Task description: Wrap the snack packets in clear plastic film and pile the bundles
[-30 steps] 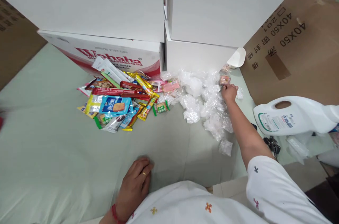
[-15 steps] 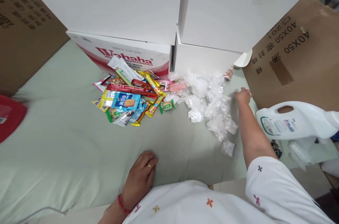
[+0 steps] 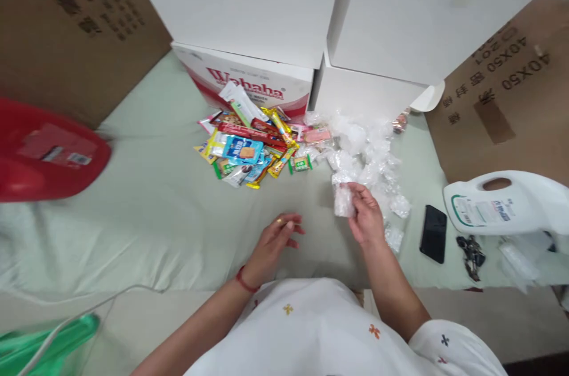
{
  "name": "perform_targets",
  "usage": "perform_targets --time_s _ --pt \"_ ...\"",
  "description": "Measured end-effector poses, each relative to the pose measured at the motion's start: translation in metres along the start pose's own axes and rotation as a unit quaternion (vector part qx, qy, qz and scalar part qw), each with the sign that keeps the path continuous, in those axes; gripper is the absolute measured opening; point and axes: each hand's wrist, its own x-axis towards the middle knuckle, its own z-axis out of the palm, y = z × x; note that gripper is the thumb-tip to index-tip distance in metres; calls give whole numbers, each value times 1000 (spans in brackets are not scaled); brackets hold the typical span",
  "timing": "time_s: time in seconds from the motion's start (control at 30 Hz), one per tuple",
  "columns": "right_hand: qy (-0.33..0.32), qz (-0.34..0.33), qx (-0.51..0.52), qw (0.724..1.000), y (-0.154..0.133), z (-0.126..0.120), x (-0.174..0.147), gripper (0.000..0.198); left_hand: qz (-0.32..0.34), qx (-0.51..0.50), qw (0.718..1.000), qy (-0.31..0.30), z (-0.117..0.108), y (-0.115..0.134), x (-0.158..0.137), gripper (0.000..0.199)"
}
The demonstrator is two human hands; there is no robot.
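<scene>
My right hand point(image 3: 367, 213) pinches a small clear plastic packet point(image 3: 344, 201) between thumb and fingers, just in front of a pile of similar crinkled clear packets point(image 3: 377, 156). What the packet contains is too blurred to tell. My left hand point(image 3: 276, 238) hovers to the left, its fingers apart and nothing in them. Beyond it lies a heap of colourful wrapped snacks, with a blue snack packet point(image 3: 242, 149) on top and a green-ended packet point(image 3: 300, 164) at its right edge.
Behind the heap stand a Wahaha carton point(image 3: 253, 82) and white boxes point(image 3: 377, 14). Brown cardboard boxes flank both sides. To the right are a black phone point(image 3: 433, 233), keys point(image 3: 471, 257) and a white detergent bottle point(image 3: 478, 210). A red plastic object point(image 3: 48, 150) sits at the left.
My right hand has come back from the far right and now holds a clear packet. My left hand has lifted forward and its fingers have spread. The view has shifted, revealing the phone.
</scene>
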Motion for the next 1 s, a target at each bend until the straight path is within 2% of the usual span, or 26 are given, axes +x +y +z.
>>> perform_targets --time_s 0.03,0.1,0.17,0.23,0.27,0.3,0.37,0.43,0.47,0.53,0.63,0.73,0.8,0.9,1.0 --pt "-22 19 -1 1000 9 16 -16 23 -43 -59 997 -30 8 4 5 55" --pt "-56 26 -35 997 20 36 -36 23 -74 -113 989 -50 18 6 14 56" --pt "-63 -22 -105 992 22 40 -45 26 -63 -113 992 -9 21 2 20 50" --pt "-33 -82 -175 981 19 35 -49 26 -40 -82 995 46 19 -3 21 44" --pt "-22 -91 -196 976 17 32 -51 26 -25 -57 996 70 17 -6 20 41" --pt "-24 -79 -204 975 15 29 -53 27 -7 -28 995 91 16 -7 17 36" --pt "-75 -13 -190 979 15 28 -58 30 42 41 992 113 15 -8 10 26" --pt "-138 41 -159 977 20 31 -62 32 88 97 986 101 17 -7 3 21" --pt "-150 46 -148 976 23 34 -63 31 97 108 986 84 19 -6 1 21" --pt "-152 17 -151 977 27 40 -65 25 75 86 992 55 21 -4 -2 28" --pt "-179 -76 -211 958 28 42 -66 17 26 47 996 66 20 -4 0 40" --pt "-216 -105 -227 944 27 36 -67 13 33 49 996 73 15 -7 5 44" --pt "-195 -68 -195 959 28 30 -67 14 26 24 997 64 11 -10 6 44" --pt "-137 -9 -149 979 30 22 -68 22 13 -1 997 81 7 -14 6 44" --pt "-120 -20 -158 980 28 21 -69 30 17 15 996 83 9 -16 5 43"
